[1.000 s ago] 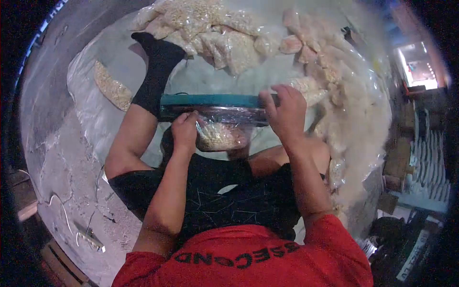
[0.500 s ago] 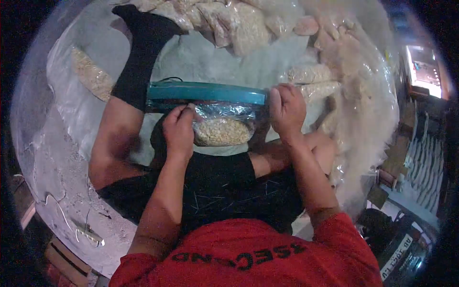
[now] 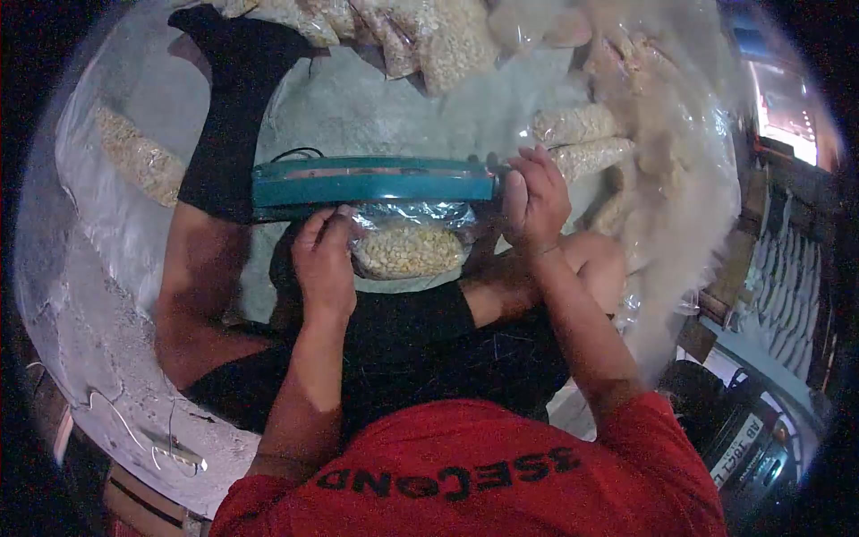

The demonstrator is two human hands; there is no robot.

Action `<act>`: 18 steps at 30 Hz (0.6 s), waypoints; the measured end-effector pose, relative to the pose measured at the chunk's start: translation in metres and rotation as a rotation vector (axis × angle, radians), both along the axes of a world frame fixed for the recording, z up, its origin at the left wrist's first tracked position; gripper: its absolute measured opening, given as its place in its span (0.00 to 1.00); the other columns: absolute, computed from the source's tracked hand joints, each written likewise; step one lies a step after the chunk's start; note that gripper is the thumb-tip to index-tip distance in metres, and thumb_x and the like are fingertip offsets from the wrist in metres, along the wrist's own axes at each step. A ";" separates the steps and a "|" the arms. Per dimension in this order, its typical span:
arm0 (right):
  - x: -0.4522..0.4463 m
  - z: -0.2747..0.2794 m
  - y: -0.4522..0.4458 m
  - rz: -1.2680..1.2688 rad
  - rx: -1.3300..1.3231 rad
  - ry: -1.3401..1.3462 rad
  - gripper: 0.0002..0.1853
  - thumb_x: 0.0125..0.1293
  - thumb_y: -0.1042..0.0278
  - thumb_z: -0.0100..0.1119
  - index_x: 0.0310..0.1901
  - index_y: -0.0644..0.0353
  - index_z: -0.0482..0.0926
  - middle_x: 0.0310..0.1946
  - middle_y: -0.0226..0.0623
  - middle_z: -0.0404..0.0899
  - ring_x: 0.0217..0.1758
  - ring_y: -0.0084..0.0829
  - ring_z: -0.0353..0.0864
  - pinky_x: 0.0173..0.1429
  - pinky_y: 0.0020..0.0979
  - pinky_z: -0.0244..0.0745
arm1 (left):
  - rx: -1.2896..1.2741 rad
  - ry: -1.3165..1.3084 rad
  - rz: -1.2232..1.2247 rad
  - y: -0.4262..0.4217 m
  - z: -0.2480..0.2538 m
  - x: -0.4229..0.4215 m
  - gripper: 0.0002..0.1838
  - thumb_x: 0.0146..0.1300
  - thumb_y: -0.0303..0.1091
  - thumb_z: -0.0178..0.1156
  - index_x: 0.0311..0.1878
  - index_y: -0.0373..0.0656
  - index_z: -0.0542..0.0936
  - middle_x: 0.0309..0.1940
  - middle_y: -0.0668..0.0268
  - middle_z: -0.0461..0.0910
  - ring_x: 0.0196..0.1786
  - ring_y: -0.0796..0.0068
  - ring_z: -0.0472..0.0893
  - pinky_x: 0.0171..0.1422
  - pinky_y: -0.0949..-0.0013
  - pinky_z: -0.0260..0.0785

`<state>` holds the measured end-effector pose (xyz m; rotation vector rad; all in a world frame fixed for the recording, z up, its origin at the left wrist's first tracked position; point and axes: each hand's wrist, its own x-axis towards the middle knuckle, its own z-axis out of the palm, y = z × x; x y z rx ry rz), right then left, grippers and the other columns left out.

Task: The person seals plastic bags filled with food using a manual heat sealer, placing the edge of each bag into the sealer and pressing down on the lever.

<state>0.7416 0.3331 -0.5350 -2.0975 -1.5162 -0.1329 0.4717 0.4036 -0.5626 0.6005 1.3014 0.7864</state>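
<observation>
A long teal bar sealer [image 3: 376, 186] lies across in front of my crossed legs. A clear plastic bag of pale, chip-like pieces [image 3: 410, 251] hangs at its near side, the upper edge of the bag against the bar. My left hand [image 3: 324, 255] pinches the bag's upper left corner close to the sealer. At the right end of the sealer, my right hand [image 3: 539, 199] has its fingers curled on the end of the bar. Part of the bag's mouth is hidden by the bar.
Filled bags [image 3: 586, 143] lie to the right on pale sheeting, with several more [image 3: 420, 40] at the far side. Another filled bag [image 3: 139, 157] sits left of my leg. A cable [image 3: 116, 416] lies at lower left, and a vehicle with a plate [image 3: 738, 452] stands at lower right.
The view has shifted slightly, moving the sealer and bag a little leftward in the picture. A pinkish strip now shows along the sealer's top. Both hands keep their holds.
</observation>
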 end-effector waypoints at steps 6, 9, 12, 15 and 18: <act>0.001 -0.006 -0.004 -0.013 0.035 0.023 0.14 0.67 0.57 0.60 0.44 0.58 0.86 0.49 0.47 0.85 0.55 0.52 0.83 0.61 0.44 0.77 | 0.005 -0.078 0.007 0.001 0.010 0.002 0.07 0.70 0.31 0.60 0.40 0.38 0.84 0.32 0.70 0.82 0.36 0.79 0.76 0.45 0.73 0.66; -0.001 -0.004 -0.005 0.000 0.054 -0.002 0.13 0.67 0.58 0.60 0.42 0.59 0.85 0.47 0.46 0.84 0.52 0.50 0.84 0.57 0.43 0.79 | 0.038 -0.069 -0.026 -0.001 -0.001 -0.002 0.07 0.69 0.31 0.61 0.40 0.38 0.84 0.32 0.70 0.81 0.36 0.79 0.76 0.45 0.72 0.66; -0.003 0.004 -0.004 0.005 0.011 -0.010 0.13 0.67 0.57 0.60 0.41 0.59 0.84 0.45 0.46 0.84 0.49 0.50 0.83 0.54 0.43 0.79 | 0.046 -0.070 -0.024 0.001 0.004 -0.001 0.08 0.69 0.32 0.61 0.38 0.38 0.84 0.31 0.70 0.80 0.36 0.79 0.75 0.44 0.72 0.65; -0.002 0.001 -0.005 0.020 0.073 -0.055 0.14 0.67 0.56 0.59 0.40 0.59 0.83 0.45 0.46 0.83 0.48 0.49 0.83 0.52 0.43 0.79 | 0.038 -0.115 -0.006 0.001 0.008 0.002 0.08 0.68 0.32 0.61 0.36 0.38 0.84 0.30 0.70 0.80 0.35 0.79 0.74 0.44 0.72 0.64; -0.003 0.004 -0.005 0.025 0.046 -0.025 0.14 0.68 0.56 0.59 0.39 0.59 0.83 0.44 0.45 0.83 0.47 0.50 0.83 0.51 0.43 0.79 | 0.128 -0.010 -0.153 0.004 -0.014 -0.008 0.06 0.64 0.28 0.59 0.41 0.40 0.84 0.35 0.63 0.82 0.40 0.69 0.81 0.48 0.66 0.73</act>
